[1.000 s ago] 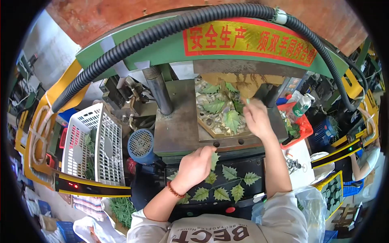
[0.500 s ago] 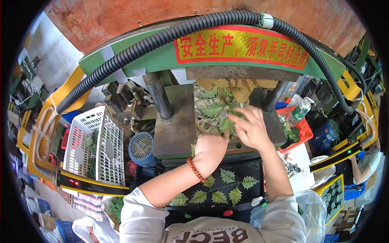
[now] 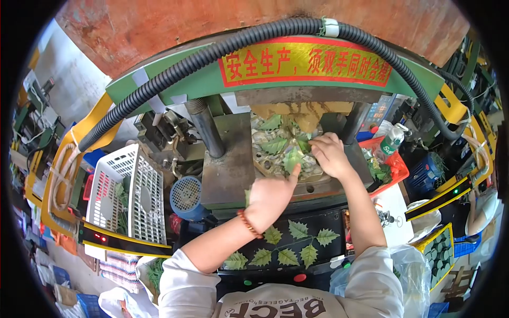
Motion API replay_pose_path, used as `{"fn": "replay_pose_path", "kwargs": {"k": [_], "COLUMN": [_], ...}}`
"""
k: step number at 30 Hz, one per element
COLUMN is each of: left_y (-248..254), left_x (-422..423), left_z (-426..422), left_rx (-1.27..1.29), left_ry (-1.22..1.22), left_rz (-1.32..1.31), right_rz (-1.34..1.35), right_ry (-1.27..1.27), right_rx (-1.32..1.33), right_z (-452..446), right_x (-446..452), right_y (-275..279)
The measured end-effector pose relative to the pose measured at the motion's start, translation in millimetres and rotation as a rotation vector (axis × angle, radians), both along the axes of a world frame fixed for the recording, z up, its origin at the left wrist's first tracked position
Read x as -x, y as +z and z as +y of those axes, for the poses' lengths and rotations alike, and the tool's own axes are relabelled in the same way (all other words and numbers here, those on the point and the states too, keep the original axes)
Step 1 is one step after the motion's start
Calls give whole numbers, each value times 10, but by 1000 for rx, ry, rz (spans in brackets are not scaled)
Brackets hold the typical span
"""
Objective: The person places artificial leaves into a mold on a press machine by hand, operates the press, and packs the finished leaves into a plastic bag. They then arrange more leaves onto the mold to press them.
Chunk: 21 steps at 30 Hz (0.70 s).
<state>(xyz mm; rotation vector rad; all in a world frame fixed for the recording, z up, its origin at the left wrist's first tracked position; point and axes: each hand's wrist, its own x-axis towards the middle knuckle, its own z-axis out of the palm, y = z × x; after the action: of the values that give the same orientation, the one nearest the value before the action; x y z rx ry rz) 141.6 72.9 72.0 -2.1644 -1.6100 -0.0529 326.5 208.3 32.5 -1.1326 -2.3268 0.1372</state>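
Serrated green artificial leaves (image 3: 274, 146) lie on the patterned metal mould (image 3: 268, 165) inside the press. My left hand (image 3: 273, 196), with a beaded bracelet at the wrist, points its index finger onto the tip of the front leaf (image 3: 292, 159). Its other fingers are curled, and a bit of green leaf (image 3: 247, 197) sticks out beside them; the grip itself is hidden. My right hand (image 3: 331, 155) rests at the mould's right side, fingers stretched out and touching the right leaf (image 3: 304, 144). In front of the press, a flat leaf spray (image 3: 286, 248) lies on a black surface.
The press's upper block (image 3: 313, 95) hangs above the mould, between steel posts (image 3: 207, 127). A white basket (image 3: 146, 196) stands left, a red bin (image 3: 398, 168) with a bottle (image 3: 392, 140) right. Yellow-black bars (image 3: 124, 241) flank me. A co-worker's arm (image 3: 477, 214) shows far right.
My right hand has lowered from above the leaves to the mould's right side. My left index finger has stretched out onto the front leaf, now more exposed. The view has shifted slightly.
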Motion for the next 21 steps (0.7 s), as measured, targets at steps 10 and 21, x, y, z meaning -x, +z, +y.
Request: {"fn": "replay_pose_path", "kwargs": {"k": [10, 21], "left_y": [388, 82], "left_x": [-38, 406], "left_z": [537, 776], "left_rx": [242, 0], "left_ry": [-452, -48], "left_rz": [-1846, -881], "right_rz": [639, 1759], "right_ry": [-40, 461], "right_rx": [33, 875], "right_z": [-85, 368], "right_x": [185, 930], "right_y": [109, 585]}}
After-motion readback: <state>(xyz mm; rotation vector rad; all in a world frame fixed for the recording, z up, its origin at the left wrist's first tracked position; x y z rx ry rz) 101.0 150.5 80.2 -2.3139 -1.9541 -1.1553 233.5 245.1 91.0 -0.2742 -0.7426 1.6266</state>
